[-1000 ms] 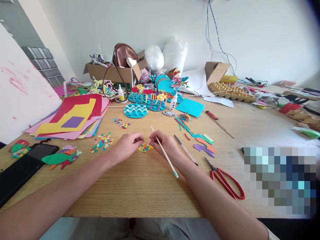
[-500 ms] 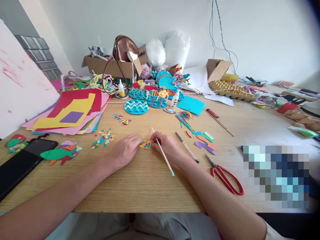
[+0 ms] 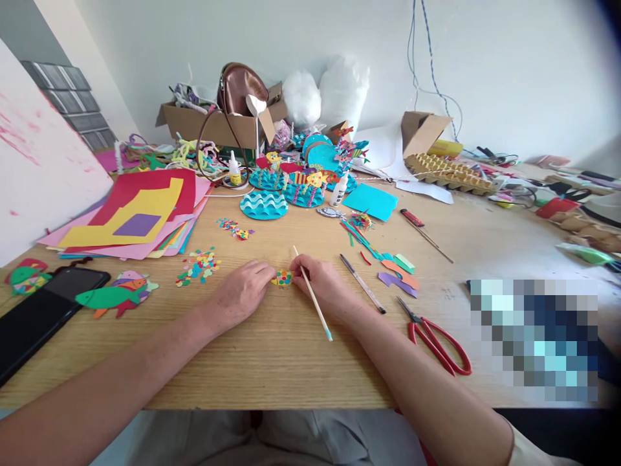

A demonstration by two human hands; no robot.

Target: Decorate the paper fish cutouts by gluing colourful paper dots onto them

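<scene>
Between my hands, low over the table, is a small yellow paper cutout (image 3: 283, 278) covered in coloured dots. My left hand (image 3: 246, 288) pinches its left end. At its right end are the fingertips of my right hand (image 3: 317, 285), which also holds a thin pale stick (image 3: 315, 301) with a bluish lower tip, slanting across the hand. Whether the right fingertips grip the cutout or only touch it is hard to see. Left of my left hand lies a scatter of coloured paper dots (image 3: 198, 266). A pen (image 3: 362, 283) lies to the right of my right hand.
Red-handled scissors (image 3: 439, 343) lie at right, paper scraps (image 3: 400, 285) behind them. At left are a black phone (image 3: 53, 314), paper fish (image 3: 109, 299) and stacked coloured sheets (image 3: 130, 213). Farther back stand blue wave-shaped pieces (image 3: 264, 205), glue bottles (image 3: 340, 189) and a cardboard box (image 3: 189, 126).
The stick's lower end has swung slightly left. Both hands stay at the cutout, and the whole view has shifted a little.
</scene>
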